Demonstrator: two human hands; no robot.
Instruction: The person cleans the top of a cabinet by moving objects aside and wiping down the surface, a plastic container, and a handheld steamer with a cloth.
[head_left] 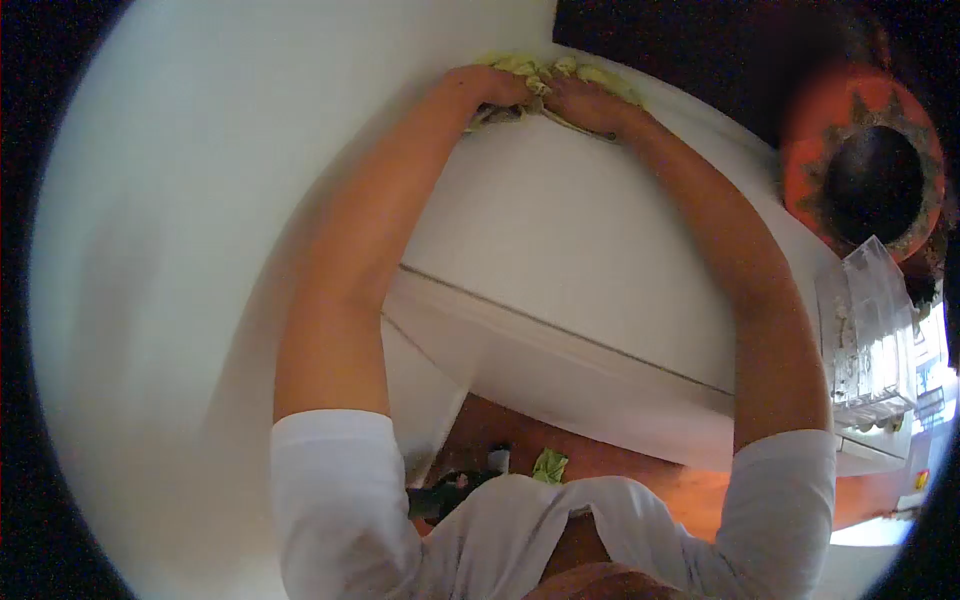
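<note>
Both my arms stretch forward to the far corner of a white tabletop. A crumpled yellow-green cloth lies bunched there, around and between my hands. My left hand grips the cloth's left part, close to the white wall. Beside it, my right hand is closed on the right part, with some cloth showing past the wrist. The fingers of both hands are partly hidden in the folds. A thin dark edge or strip shows just below the hands.
The white wall runs along the left. A clear plastic organizer box stands at the tabletop's right end. Behind it is a round orange frame with a dark centre. Below, a green crumpled piece lies on the reddish-brown floor.
</note>
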